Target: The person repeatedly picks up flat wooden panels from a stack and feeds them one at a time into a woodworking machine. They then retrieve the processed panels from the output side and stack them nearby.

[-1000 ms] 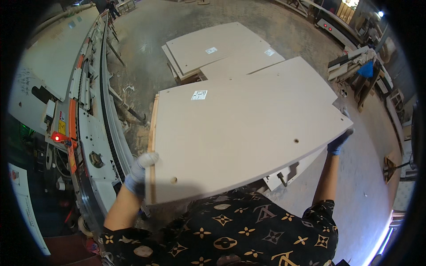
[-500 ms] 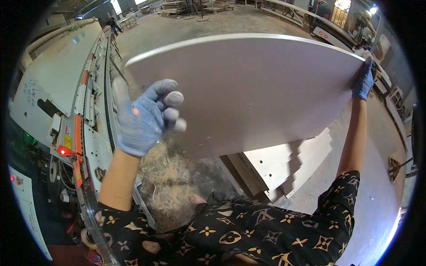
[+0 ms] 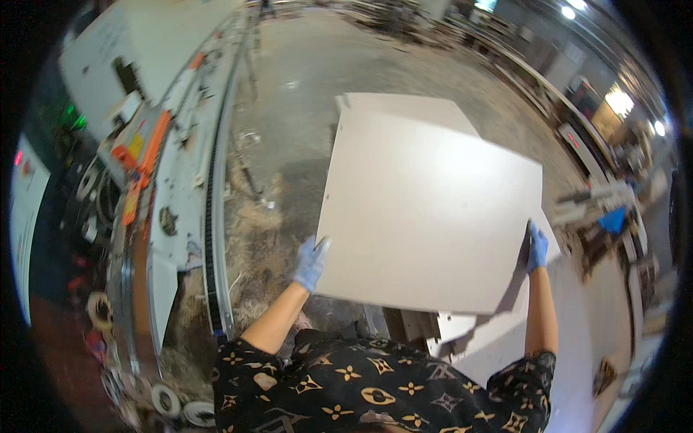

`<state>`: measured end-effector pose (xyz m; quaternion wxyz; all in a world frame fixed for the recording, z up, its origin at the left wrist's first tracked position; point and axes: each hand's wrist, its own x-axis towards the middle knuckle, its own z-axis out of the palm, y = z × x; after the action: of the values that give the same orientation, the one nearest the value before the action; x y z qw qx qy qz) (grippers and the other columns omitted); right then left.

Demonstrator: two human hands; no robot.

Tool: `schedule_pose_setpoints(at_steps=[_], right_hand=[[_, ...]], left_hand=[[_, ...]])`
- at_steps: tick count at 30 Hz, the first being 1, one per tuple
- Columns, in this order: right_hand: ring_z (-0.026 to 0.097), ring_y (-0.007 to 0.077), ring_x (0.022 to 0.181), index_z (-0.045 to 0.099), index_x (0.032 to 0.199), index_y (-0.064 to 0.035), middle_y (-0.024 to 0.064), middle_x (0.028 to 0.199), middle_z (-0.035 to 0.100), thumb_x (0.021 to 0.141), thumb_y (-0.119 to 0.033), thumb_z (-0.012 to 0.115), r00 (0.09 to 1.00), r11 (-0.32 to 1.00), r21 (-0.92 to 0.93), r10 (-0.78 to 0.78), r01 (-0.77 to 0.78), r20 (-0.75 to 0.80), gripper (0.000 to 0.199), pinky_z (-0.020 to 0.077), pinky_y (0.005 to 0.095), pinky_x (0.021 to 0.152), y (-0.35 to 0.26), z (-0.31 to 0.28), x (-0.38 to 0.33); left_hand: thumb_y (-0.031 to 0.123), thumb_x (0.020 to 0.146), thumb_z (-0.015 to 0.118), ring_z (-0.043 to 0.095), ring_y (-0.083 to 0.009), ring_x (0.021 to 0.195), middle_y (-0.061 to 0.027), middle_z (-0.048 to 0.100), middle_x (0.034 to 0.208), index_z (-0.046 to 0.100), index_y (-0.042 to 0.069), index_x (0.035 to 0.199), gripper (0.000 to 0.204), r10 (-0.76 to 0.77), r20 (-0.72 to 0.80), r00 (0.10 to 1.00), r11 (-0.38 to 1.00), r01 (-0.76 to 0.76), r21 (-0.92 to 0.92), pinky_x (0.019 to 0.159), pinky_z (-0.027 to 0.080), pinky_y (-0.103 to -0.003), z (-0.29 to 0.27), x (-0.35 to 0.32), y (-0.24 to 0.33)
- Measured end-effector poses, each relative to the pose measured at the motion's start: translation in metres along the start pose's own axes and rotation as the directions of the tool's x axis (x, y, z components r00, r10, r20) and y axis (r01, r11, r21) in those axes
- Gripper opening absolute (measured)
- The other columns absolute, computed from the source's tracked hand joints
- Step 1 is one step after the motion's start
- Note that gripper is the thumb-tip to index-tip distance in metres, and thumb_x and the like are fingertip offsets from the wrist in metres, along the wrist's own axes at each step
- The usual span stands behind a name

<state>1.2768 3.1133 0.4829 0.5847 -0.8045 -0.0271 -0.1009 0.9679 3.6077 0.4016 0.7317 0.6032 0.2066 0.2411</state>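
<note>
A large pale board (image 3: pixel 426 209) lies nearly flat in front of me, held between both gloved hands. My left hand (image 3: pixel 311 263), in a blue glove, is closed on its near left edge with the thumb on top. At the right edge my right hand (image 3: pixel 537 247), gloved the same, grips the board with the thumb upward; the fingers beneath are hidden. Below and beyond this board, parts of other pale boards (image 3: pixel 458 326) show. Whether the held board rests on them I cannot tell.
Along my left runs a long machine (image 3: pixel 177 144) with a metal rail and orange parts. Rolls of tape-like material (image 3: pixel 166 399) lie at the lower left. A wooden bench (image 3: pixel 530 108) and stacked timber (image 3: pixel 393 16) stand farther off. Sawdust covers parts of the floor.
The board has gone from tilted upright to nearly flat and lower. My left hand, free with fingers apart before, has taken hold of its left edge. My right hand has come down with it.
</note>
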Motion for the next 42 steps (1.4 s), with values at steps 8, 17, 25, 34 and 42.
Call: schedule_pose_setpoints(at_steps=[8, 17, 25, 34, 42], right_hand=[[0.053, 0.0113, 0.076, 0.06, 0.097, -0.0042, 0.0026, 0.082, 0.059, 0.089, -0.029, 0.062, 0.769, 0.916, 0.195, 0.163, -0.351, 0.618, 0.027, 0.0442, 0.0276, 0.066, -0.081, 0.246, -0.06], [0.059, 0.0146, 0.066, 0.063, 0.084, -0.009, 0.0033, 0.079, 0.065, 0.086, -0.023, 0.064, 0.493, 0.748, 0.016, 0.422, -0.663, 0.761, 0.014, 0.0473, 0.0285, 0.059, -0.075, 0.529, -0.223], [0.06, 0.0185, 0.072, 0.067, 0.088, -0.0109, 0.0052, 0.084, 0.068, 0.088, -0.032, 0.058, 0.251, 0.612, -0.17, 0.54, -0.773, 0.804, 0.023, 0.0444, 0.0321, 0.067, -0.056, 0.656, -0.307], [0.061, 0.0255, 0.096, 0.067, 0.099, -0.0091, 0.0096, 0.106, 0.067, 0.092, -0.028, 0.047, 0.269, 0.641, -0.268, 0.612, -0.719, 0.743, 0.029, 0.0438, 0.0349, 0.083, -0.077, 0.728, -0.321], [0.059, 0.0253, 0.093, 0.065, 0.097, -0.0098, 0.0089, 0.101, 0.066, 0.094, -0.03, 0.046, 0.241, 0.564, -0.294, 0.687, -0.772, 0.685, 0.028, 0.0442, 0.0361, 0.081, -0.086, 0.74, -0.309]], left_hand=[[0.017, 0.088, 0.06, 0.053, -0.0139, 0.08, -0.0067, 0.062, 0.091, 0.059, -0.001, 0.105, 0.025, 0.139, -0.484, 0.864, 0.945, 0.03, 0.326, 0.073, 0.046, -0.03, -0.215, -0.115, 0.036], [0.054, 0.085, 0.052, 0.054, -0.038, 0.112, -0.0213, 0.057, 0.122, 0.056, 0.004, 0.121, 0.062, 0.129, -0.813, 0.568, 0.543, 0.645, 0.537, 0.093, 0.043, -0.044, -0.468, -0.157, 0.039], [0.053, 0.08, 0.06, 0.047, -0.0372, 0.121, -0.02, 0.051, 0.13, 0.047, 0.009, 0.132, 0.069, 0.358, -0.781, 0.513, 0.366, 0.692, 0.622, 0.1, 0.039, -0.044, -0.529, -0.127, 0.074], [0.036, 0.075, 0.074, 0.026, -0.0375, 0.135, -0.0237, 0.018, 0.148, 0.007, 0.01, 0.148, 0.102, 0.379, -0.913, -0.151, 0.899, 0.294, 0.325, 0.109, 0.029, -0.05, -0.434, -0.101, 0.011], [0.022, 0.084, 0.068, 0.045, -0.0279, 0.117, -0.0157, 0.04, 0.134, 0.029, 0.002, 0.14, 0.071, -0.03, -0.998, -0.055, 0.978, -0.206, -0.018, 0.098, 0.042, -0.037, -0.404, -0.045, -0.006]])
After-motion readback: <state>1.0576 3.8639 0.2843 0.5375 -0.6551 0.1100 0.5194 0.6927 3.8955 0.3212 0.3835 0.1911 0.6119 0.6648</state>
